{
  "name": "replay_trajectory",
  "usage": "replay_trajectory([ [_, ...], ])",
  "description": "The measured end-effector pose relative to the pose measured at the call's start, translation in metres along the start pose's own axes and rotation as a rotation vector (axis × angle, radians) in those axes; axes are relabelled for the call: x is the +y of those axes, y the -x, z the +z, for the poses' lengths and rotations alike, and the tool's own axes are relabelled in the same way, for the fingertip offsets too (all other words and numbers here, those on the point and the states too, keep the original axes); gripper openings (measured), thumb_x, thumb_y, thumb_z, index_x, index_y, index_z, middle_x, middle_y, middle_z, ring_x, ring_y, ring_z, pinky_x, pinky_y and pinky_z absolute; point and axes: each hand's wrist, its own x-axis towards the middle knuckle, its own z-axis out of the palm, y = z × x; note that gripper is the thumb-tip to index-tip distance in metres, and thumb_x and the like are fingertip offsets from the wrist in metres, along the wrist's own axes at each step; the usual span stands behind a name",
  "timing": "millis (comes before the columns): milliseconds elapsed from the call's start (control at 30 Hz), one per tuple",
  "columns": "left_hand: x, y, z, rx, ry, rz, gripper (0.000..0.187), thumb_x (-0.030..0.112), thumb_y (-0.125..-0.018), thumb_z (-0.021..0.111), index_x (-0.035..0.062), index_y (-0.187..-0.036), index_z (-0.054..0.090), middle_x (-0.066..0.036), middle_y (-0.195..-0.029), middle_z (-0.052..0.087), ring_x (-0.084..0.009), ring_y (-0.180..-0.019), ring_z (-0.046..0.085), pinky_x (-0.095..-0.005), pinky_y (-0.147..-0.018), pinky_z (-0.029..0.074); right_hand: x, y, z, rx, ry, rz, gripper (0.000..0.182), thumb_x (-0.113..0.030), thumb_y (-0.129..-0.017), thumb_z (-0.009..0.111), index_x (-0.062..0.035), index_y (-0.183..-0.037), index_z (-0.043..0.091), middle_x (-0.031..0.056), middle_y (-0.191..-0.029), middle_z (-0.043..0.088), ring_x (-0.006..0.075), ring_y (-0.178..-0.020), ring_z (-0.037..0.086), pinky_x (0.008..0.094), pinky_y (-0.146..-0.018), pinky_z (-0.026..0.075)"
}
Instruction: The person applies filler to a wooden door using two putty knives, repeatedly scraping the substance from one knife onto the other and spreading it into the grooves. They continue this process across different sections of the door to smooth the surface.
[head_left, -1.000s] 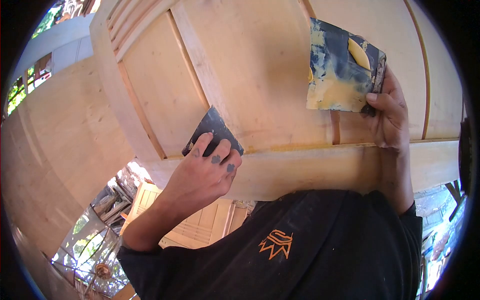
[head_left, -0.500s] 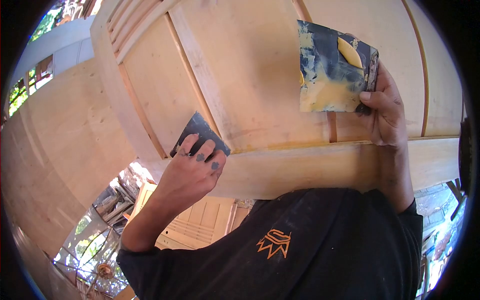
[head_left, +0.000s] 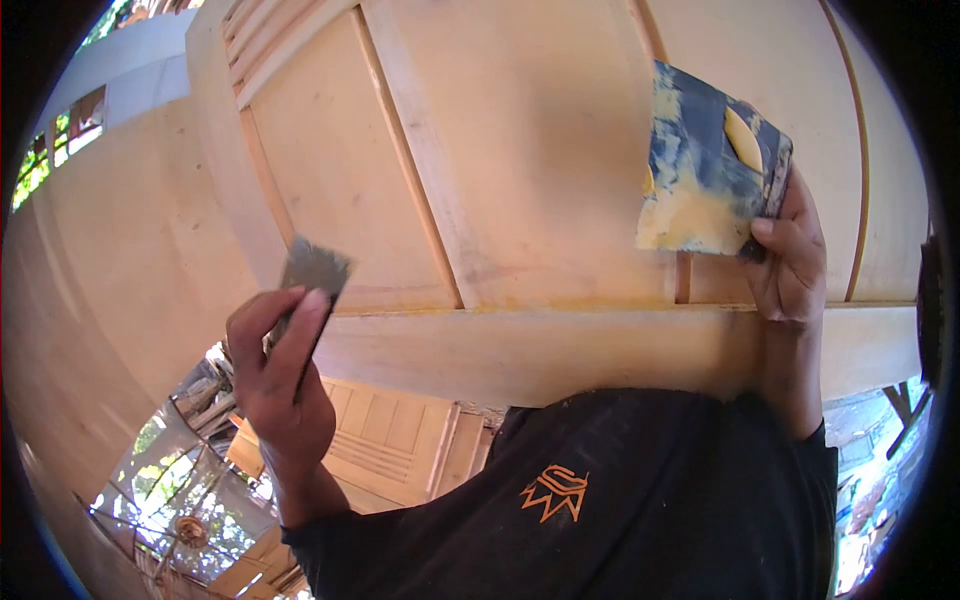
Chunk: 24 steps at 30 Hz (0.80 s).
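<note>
My left hand point(head_left: 285, 365) is closed on a small flat grey scraper point(head_left: 318, 272), pinching it between thumb and fingers with its edge pointing up. The scraper appears tilted and apart from the wooden door panel point(head_left: 540, 200). My right hand point(head_left: 790, 250) grips the edge of a dark square putty board point(head_left: 700, 160), thumb in front and fingers mostly hidden behind. Cream-yellow putty is smeared across the board's lower part, and a thicker lump of putty point(head_left: 743, 140) sits near its upper right. A yellowish putty line point(head_left: 520, 303) runs along the joint of the door's lower rail.
Brown grooves or strips point(head_left: 410, 160) divide the door, and slats point(head_left: 290, 45) fill its upper left. A large plywood sheet point(head_left: 120, 230) stands at the left. Below lies another panelled door point(head_left: 390, 435), near stacked wood scraps point(head_left: 207, 390).
My left hand has swung left and down from the door joint, turning the scraper upward. My right hand and the putty board have shifted slightly right and down in view.
</note>
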Motion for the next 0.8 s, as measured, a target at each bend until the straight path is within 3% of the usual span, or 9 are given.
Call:
replay_trajectory([
  [100,-0.008,0.038,0.006,0.112,0.280,-0.341,0.040,-0.011,-0.072,0.054,-0.0050,-0.111,0.058,-0.017,-0.105,0.057,-0.0286,-0.097,0.055,-0.0369,-0.083,0.046,0.004,0.000,0.003,-0.018,-0.012,0.047,0.073,0.002,-0.070,0.050,0.0094,-0.137,0.020,0.0208,-0.128,0.045,0.0246,-0.114,0.053,0.0331,-0.093,0.048],
  [200,-0.018,0.084,0.027,0.410,0.990,-0.817,0.050,-0.007,-0.069,0.055,-0.0086,-0.119,0.050,-0.019,-0.109,0.056,-0.0283,-0.099,0.054,-0.0363,-0.083,0.047,0.011,0.001,0.001,0.009,0.015,0.089,0.079,0.002,-0.067,0.054,0.0093,-0.137,0.018,0.0215,-0.131,0.042,0.0265,-0.117,0.050,0.0354,-0.098,0.044],
  [300,-0.033,0.088,0.046,0.477,1.563,-1.046,0.056,-0.003,-0.065,0.055,-0.0077,-0.120,0.048,-0.018,-0.103,0.057,-0.0286,-0.091,0.056,-0.0362,-0.080,0.049,0.008,0.005,-0.008,0.038,0.048,0.134,0.085,0.003,-0.065,0.057,0.0076,-0.139,0.015,0.0220,-0.134,0.037,0.0307,-0.123,0.044,0.0409,-0.104,0.037],
  [367,-0.050,0.107,0.073,0.392,2.017,-0.867,0.045,-0.003,-0.064,0.055,-0.0022,-0.109,0.055,-0.014,-0.084,0.053,-0.0280,-0.074,0.054,-0.0386,-0.073,0.053,-0.002,0.008,-0.019,0.049,0.079,0.145,0.086,0.003,-0.065,0.057,0.0065,-0.140,0.014,0.0223,-0.135,0.037,0.0324,-0.123,0.043,0.0428,-0.104,0.037],
  [400,-0.050,0.119,0.086,0.340,2.059,-0.809,0.040,-0.003,-0.066,0.055,0.0013,-0.106,0.056,-0.014,-0.083,0.052,-0.0281,-0.075,0.055,-0.0385,-0.070,0.053,-0.005,0.012,-0.023,0.109,0.072,0.128,0.086,0.004,-0.066,0.056,0.0052,-0.140,0.012,0.0234,-0.134,0.036,0.0344,-0.124,0.042,0.0442,-0.102,0.039],
  [433,-0.049,0.127,0.098,0.288,2.099,-0.744,0.036,-0.003,-0.069,0.055,0.0048,-0.104,0.057,-0.014,-0.082,0.052,-0.0282,-0.076,0.055,-0.0385,-0.068,0.053,-0.005,0.010,-0.027,-0.025,-0.009,0.067,0.079,0.007,-0.072,0.050,0.0029,-0.141,0.012,0.0243,-0.135,0.037,0.0376,-0.118,0.048,0.0462,-0.096,0.045],
  [533,-0.043,0.138,0.121,0.180,1.970,-0.713,0.031,0.001,-0.075,0.055,0.0109,-0.104,0.060,-0.008,-0.083,0.047,-0.0220,-0.074,0.048,-0.0304,-0.065,0.047,-0.026,0.018,-0.049,-0.104,0.000,0.141,0.074,0.011,-0.075,0.046,-0.0014,-0.141,0.015,0.0255,-0.129,0.043,0.0436,-0.102,0.056,0.0521,-0.080,0.053],
  [667,-0.037,0.140,0.129,0.315,1.998,-0.793,0.011,0.010,-0.081,0.061,0.0072,-0.090,0.057,-0.011,-0.083,0.054,-0.0264,-0.074,0.056,-0.0370,-0.064,0.053,-0.030,-0.003,-0.042,-0.312,-0.043,0.151,0.076,0.011,-0.078,0.049,-0.0082,-0.143,0.016,0.0189,-0.118,0.052,0.0392,-0.089,0.061,0.0488,-0.072,0.057],
  [800,-0.038,0.135,0.137,0.374,2.118,-0.777,0.008,0.013,-0.086,0.059,0.0070,-0.081,0.056,-0.009,-0.077,0.055,-0.0247,-0.072,0.058,-0.0376,-0.064,0.052,-0.037,-0.006,-0.057,-0.302,-0.097,0.168,0.073,0.000,-0.082,0.059,-0.0091,-0.142,0.019,0.0181,-0.110,0.056,0.0392,-0.085,0.062,0.0480,-0.071,0.057],
])
